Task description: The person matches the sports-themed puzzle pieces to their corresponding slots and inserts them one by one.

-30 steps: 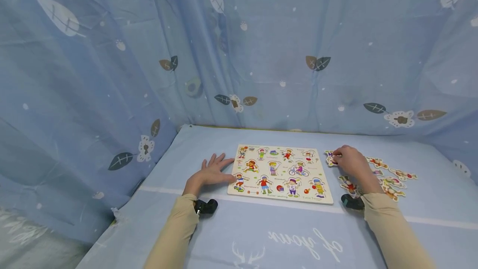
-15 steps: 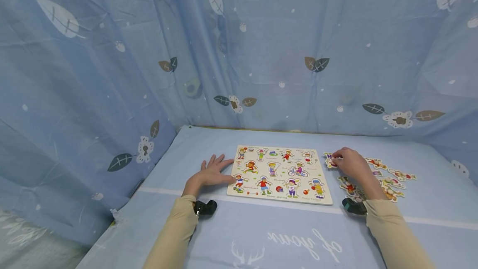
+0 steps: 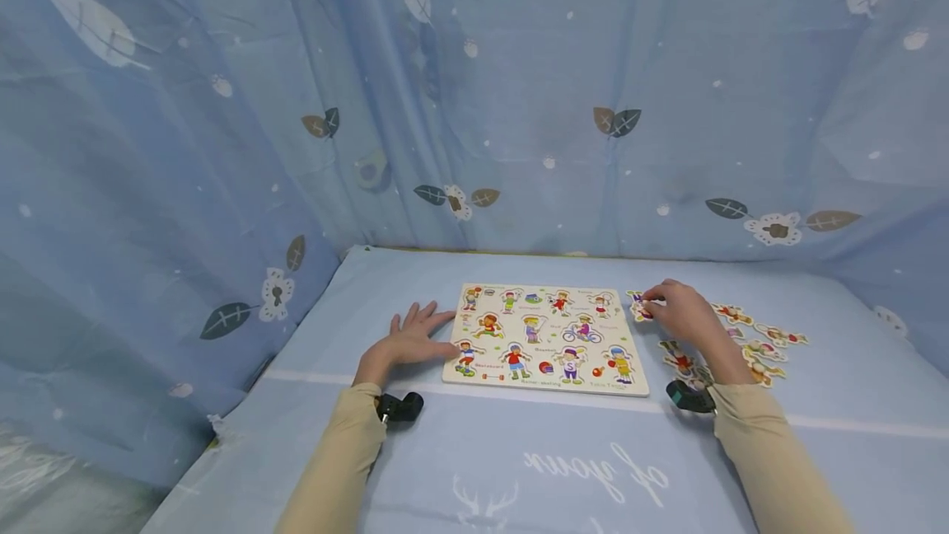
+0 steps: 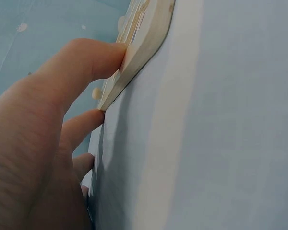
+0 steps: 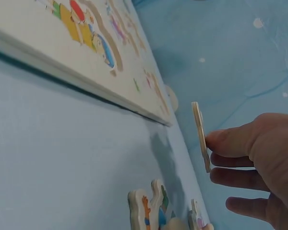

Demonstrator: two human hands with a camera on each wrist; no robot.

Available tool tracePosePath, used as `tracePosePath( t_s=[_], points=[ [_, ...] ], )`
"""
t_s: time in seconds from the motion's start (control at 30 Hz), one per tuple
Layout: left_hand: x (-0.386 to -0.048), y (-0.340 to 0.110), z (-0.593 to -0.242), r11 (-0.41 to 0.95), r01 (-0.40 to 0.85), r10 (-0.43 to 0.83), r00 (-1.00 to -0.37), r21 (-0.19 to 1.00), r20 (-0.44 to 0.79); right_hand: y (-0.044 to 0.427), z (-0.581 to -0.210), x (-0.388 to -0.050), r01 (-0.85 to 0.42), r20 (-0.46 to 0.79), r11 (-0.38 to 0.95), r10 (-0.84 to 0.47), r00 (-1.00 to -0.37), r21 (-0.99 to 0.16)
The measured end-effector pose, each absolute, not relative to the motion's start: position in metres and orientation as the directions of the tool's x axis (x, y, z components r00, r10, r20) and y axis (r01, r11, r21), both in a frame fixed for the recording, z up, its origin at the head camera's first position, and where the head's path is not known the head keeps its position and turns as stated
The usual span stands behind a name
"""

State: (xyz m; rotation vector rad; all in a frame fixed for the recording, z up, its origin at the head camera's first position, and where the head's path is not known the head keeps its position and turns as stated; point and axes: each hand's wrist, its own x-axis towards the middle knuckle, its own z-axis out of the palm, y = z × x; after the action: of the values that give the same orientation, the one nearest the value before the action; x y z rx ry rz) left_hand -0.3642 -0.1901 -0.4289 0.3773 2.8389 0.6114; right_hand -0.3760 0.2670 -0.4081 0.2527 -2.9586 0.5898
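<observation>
A pale wooden puzzle board (image 3: 511, 328) with printed sports figures lies on the table. My left hand (image 3: 406, 344) is at its left edge, fingers spread. In the left wrist view the thumb (image 4: 103, 58) presses on the board's top and the index fingertip touches its edge. Off the board's far right corner, my right hand (image 3: 685, 318) pinches a figure-shaped puzzle piece (image 3: 638, 306) between thumb and fingers. The right wrist view shows this piece (image 5: 201, 136) edge-on, raised above the cloth, its printed face barely visible.
Several loose puzzle pieces (image 3: 764, 353) lie right of the board, some partly behind my right wrist. A light blue cloth (image 3: 578, 435) covers the table. Patterned blue curtain (image 3: 519, 105) hangs behind and at the left. A small black camera sits on each wrist.
My right hand and its puzzle piece have shifted slightly left, nearer the board. The left hand stays at the board's left edge. The whole head view has moved a little.
</observation>
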Motion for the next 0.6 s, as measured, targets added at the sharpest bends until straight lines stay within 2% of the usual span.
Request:
tracePosePath(
  t_s=[0.6],
  points=[
    [-0.366, -0.191, -0.432, 0.886, 0.205, 0.29, -0.945, 0.416, -0.152, 0.25, -0.398, -0.372, -0.23, 0.138, 0.908, -0.193, -0.971, -0.351]
  ],
)
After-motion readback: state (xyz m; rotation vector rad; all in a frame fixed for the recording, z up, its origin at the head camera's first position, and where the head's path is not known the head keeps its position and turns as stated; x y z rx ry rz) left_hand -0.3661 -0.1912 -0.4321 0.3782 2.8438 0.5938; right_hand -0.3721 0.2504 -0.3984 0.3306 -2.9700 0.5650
